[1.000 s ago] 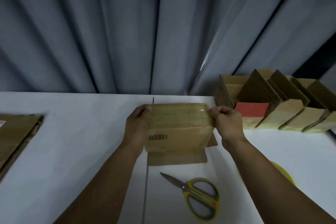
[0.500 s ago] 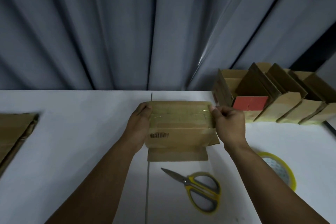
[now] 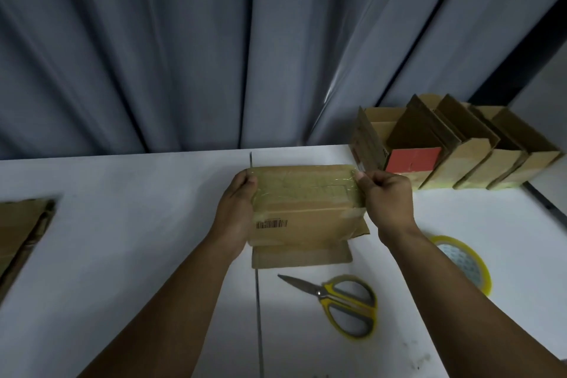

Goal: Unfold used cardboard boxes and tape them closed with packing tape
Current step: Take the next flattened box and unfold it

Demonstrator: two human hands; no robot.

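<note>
Your box (image 3: 306, 218) stands on the table (image 3: 138, 239), with one flap lying flat on the table on your side of it. Glossy tape (image 3: 306, 187) covers the box's top. Your left hand (image 3: 236, 209) grips the box's left end, thumb on top. Your right hand (image 3: 386, 202), fingers curled, pinches the tape at the box's top right edge. Scissors (image 3: 340, 301) lie just nearer you than the box, blades together. A tape roll (image 3: 463, 264) lies flat to the right of the box, partly behind your right arm. A row of open boxes (image 3: 460, 147) sits behind and right of the box. Flat cardboard (image 3: 21, 230) lies well left of it.
</note>
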